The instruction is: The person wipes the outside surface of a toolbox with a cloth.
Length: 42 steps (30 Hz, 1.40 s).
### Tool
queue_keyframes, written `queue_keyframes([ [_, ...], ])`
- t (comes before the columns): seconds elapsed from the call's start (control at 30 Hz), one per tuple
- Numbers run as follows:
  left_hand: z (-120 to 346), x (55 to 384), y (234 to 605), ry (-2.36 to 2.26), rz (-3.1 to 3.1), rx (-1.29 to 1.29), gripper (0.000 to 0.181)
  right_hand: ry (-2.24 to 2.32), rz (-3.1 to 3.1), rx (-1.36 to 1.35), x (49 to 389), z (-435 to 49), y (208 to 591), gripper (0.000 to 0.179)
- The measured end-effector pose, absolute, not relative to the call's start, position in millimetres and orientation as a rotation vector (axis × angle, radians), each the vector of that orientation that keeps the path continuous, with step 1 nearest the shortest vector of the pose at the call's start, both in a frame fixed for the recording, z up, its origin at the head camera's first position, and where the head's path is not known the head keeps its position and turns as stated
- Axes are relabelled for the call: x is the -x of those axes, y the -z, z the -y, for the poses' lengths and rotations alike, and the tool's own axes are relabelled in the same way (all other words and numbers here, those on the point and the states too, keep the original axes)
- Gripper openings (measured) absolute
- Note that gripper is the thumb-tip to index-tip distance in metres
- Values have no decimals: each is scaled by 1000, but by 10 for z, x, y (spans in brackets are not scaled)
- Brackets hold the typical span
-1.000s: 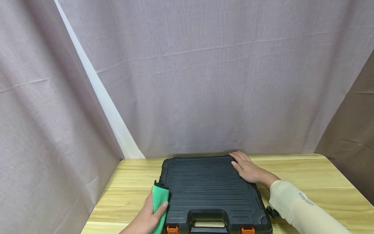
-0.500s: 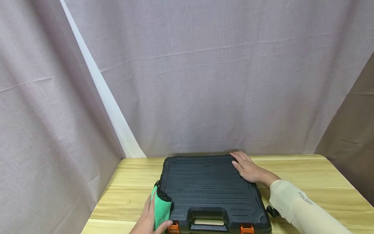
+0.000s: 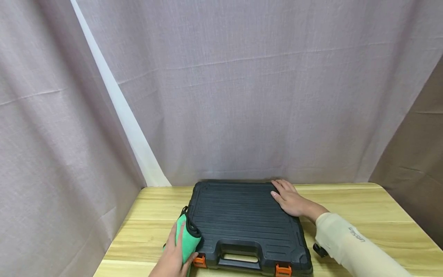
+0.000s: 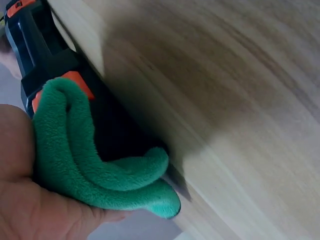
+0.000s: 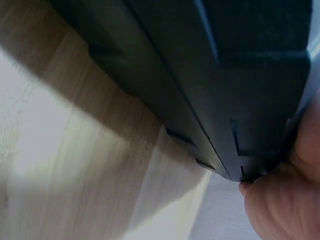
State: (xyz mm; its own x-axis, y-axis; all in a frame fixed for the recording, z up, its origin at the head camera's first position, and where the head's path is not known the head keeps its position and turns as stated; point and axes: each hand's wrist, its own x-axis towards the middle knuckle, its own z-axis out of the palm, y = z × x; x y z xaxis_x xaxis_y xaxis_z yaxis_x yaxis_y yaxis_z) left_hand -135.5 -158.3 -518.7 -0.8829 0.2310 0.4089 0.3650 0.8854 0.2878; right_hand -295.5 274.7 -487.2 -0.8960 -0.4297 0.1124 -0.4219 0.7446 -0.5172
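A black ribbed carrying case (image 3: 242,215) lies flat on the wooden table, its handle (image 3: 238,258) and two orange latches (image 3: 283,270) facing the front. At its front left corner, my left hand (image 3: 173,254) grips a folded green cloth (image 3: 190,244) with a black border, pressed against the case's side. In the left wrist view, the cloth (image 4: 75,150) wraps around the corner beside one orange latch (image 4: 80,84). My right hand (image 3: 290,200) rests on the far right corner with its fingers laid over the edge; the right wrist view has the hand (image 5: 285,195) at that corner.
The wooden table (image 3: 360,204) extends on both sides of the case. Grey curtains (image 3: 242,96) hang right behind it and to the left. A small black object (image 3: 320,250) shows under the right sleeve (image 3: 353,242).
My left hand has slid the cloth along the left side toward the front corner, and the cloth has bunched up. The right hand stays on the far right corner. The view has shifted slightly.
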Motion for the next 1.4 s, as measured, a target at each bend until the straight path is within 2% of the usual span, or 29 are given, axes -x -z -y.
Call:
queue_keyframes([
  [0.1,1553,1362,5307,283,2564,474,102,860,-2941,721,2954,-2739,4890,70],
  [0.27,1439,1315,5360,-83,2441,510,137,871,-2960,752,2939,-2742,4903,68],
  [0.33,1389,1298,5356,-185,2423,533,143,868,-2967,767,2920,-2741,4882,67],
  [0.4,1345,1289,5359,-239,2408,544,134,882,-2965,752,2902,-2728,4869,66],
  [0.57,1258,1270,5364,-209,2458,515,85,846,-2953,689,2879,-2702,4816,63],
  [0.67,1212,1231,5237,-49,2648,499,70,831,-2934,664,2905,-2697,4826,63],
  [0.73,1220,1220,5119,125,2794,479,77,838,-2923,667,2938,-2710,4872,66],
  [0.83,1292,1265,4975,314,2923,475,100,857,-2915,703,2979,-2738,4920,71],
  [0.93,1388,1346,4925,258,2901,553,114,867,-2910,727,2987,-2760,4922,73],
  [1.0,1420,1380,4924,127,2854,633,110,870,-2905,720,2990,-2763,4927,73],
  [1.2,1365,1401,4994,-96,2706,826,83,867,-2908,738,2983,-2740,4894,72],
  [1.4,1060,1417,4978,-215,2634,999,77,891,-2907,743,2959,-2763,4876,70],
])
